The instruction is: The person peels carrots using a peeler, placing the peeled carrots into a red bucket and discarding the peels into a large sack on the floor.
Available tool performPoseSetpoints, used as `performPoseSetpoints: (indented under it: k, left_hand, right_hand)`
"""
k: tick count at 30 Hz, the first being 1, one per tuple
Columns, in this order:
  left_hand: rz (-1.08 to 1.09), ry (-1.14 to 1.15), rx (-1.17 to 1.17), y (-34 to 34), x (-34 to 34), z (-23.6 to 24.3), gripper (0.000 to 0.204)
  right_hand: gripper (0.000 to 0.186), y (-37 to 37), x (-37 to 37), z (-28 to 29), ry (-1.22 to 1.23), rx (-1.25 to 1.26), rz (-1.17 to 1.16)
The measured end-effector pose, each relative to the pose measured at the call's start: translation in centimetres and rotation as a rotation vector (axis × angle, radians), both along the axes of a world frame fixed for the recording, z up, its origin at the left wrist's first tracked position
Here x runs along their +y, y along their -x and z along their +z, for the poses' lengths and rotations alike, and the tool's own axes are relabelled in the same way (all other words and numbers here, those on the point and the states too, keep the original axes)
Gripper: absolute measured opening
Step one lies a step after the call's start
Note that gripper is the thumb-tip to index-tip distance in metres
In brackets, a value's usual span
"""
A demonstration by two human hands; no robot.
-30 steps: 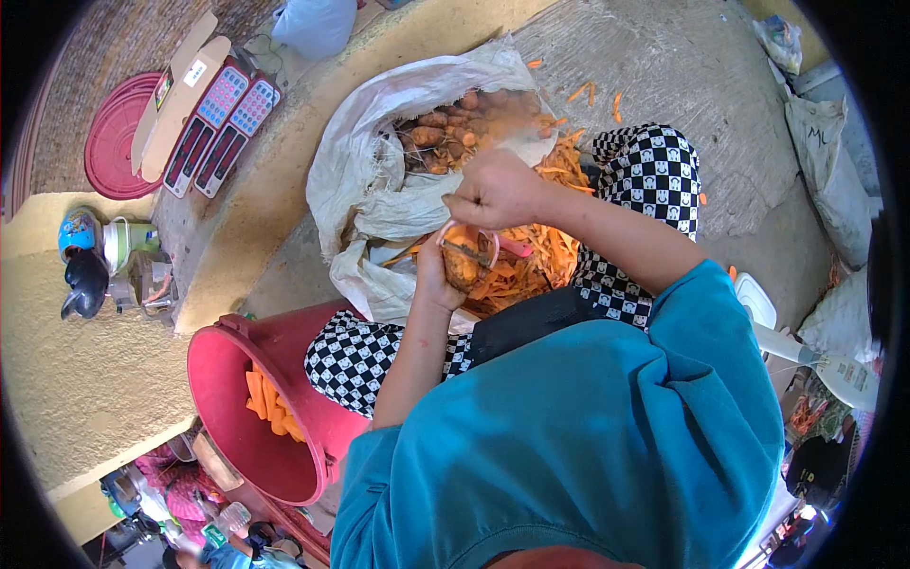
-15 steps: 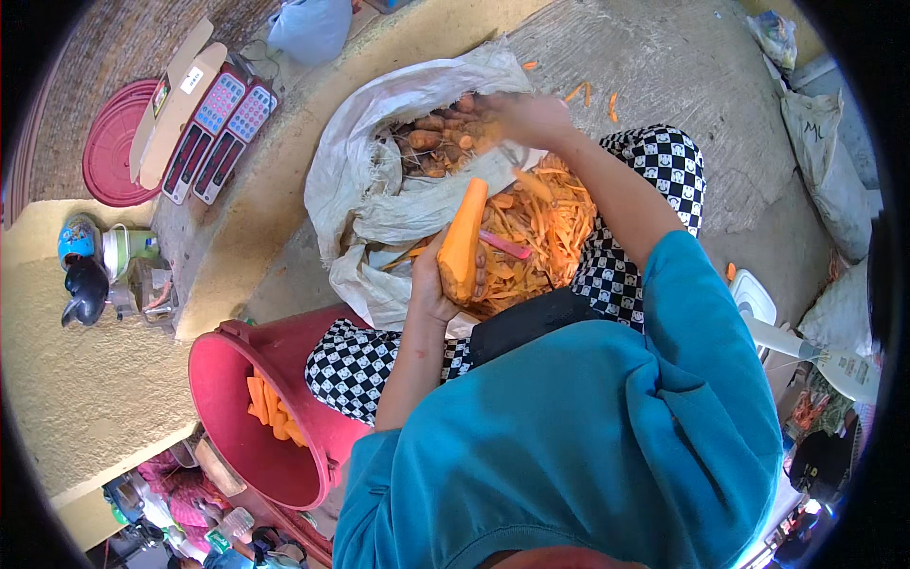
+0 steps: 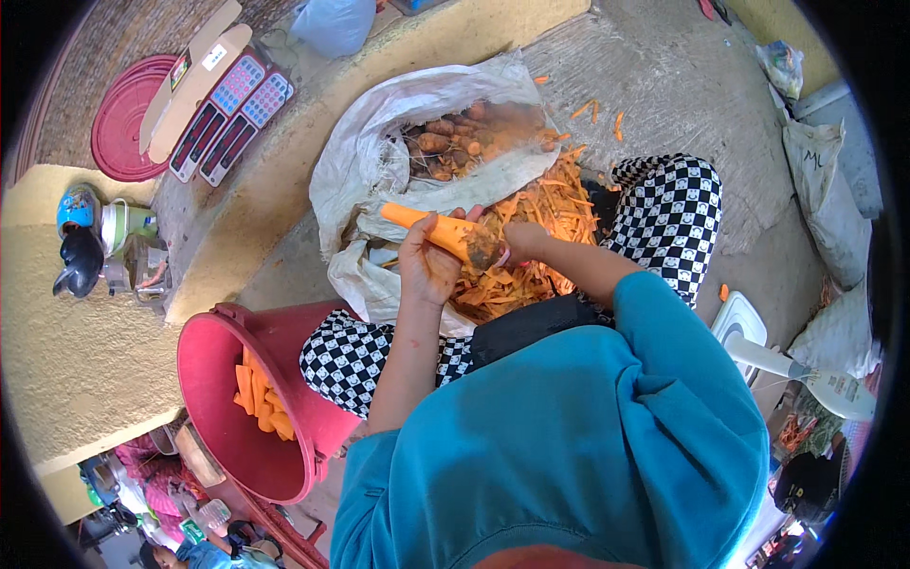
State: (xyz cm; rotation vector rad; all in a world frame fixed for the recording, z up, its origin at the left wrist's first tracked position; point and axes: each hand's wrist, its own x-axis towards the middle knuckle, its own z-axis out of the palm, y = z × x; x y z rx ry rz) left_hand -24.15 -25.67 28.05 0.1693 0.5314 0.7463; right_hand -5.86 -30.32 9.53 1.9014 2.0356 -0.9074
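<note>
My left hand (image 3: pixel 429 256) grips a large carrot (image 3: pixel 417 219), held almost level with its bright orange tip to the left and its brown, unpeeled end to the right. At that brown end, my right hand (image 3: pixel 527 243) is closed on a peeler (image 3: pixel 502 254), mostly hidden by fingers and carrot. A heap of orange peelings (image 3: pixel 559 197) lies under and beyond both hands. Behind it, a white woven sack (image 3: pixel 353 133) lies open with dirty unpeeled carrots (image 3: pixel 434 144) inside. At my left knee, a red bucket (image 3: pixel 190 370) holds peeled carrots (image 3: pixel 258 398).
My crossed legs in checked trousers (image 3: pixel 668 209) frame the peelings. Two devices with keypads (image 3: pixel 239 87) and a red lid (image 3: pixel 118 109) are at upper left. Filled sacks (image 3: pixel 815 171) line the right. A white scale (image 3: pixel 735 318) stands at right. Another person (image 3: pixel 190 555) appears at bottom left.
The carrot has swung from near upright to almost level. My right hand has come down from over the sack to the carrot's brown end.
</note>
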Motion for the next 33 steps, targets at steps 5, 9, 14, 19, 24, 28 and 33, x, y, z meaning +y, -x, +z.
performPoseSetpoints:
  k: [5,9,14,19,24,28,33]
  left_hand:
    - [0.116,0.024,0.152,-0.1,-0.3,-0.7,0.027]
    - [0.169,0.081,0.216,0.3,-0.2,-1.9,0.030]
    - [0.182,0.083,0.214,-0.1,0.3,-3.0,0.038]
    - [0.247,0.118,0.283,-0.2,1.0,-5.9,0.046]
    - [0.222,0.004,0.188,-0.5,0.2,-5.7,0.053]
    - [0.146,-0.246,0.151,-2.6,-1.1,-5.2,0.051]
    - [-0.321,-0.527,0.285,-3.0,-3.5,-0.6,0.080]
  right_hand:
    - [0.043,0.9,-1.4,-2.1,0.038,0.047,-0.147]
    - [0.045,1.3,-1.5,-1.7,0.022,0.047,-0.152]
    - [0.044,0.9,-1.0,-3.1,0.113,0.169,-0.186]
    - [0.036,-1.3,-1.5,-1.2,-0.117,0.725,-0.347]
    - [0.032,-1.8,-1.1,8.4,0.289,1.375,-1.002]
    - [0.027,-0.8,-1.7,7.8,0.291,1.753,-1.131]
    - [0.026,-2.4,-1.5,8.5,0.200,1.867,-1.338]
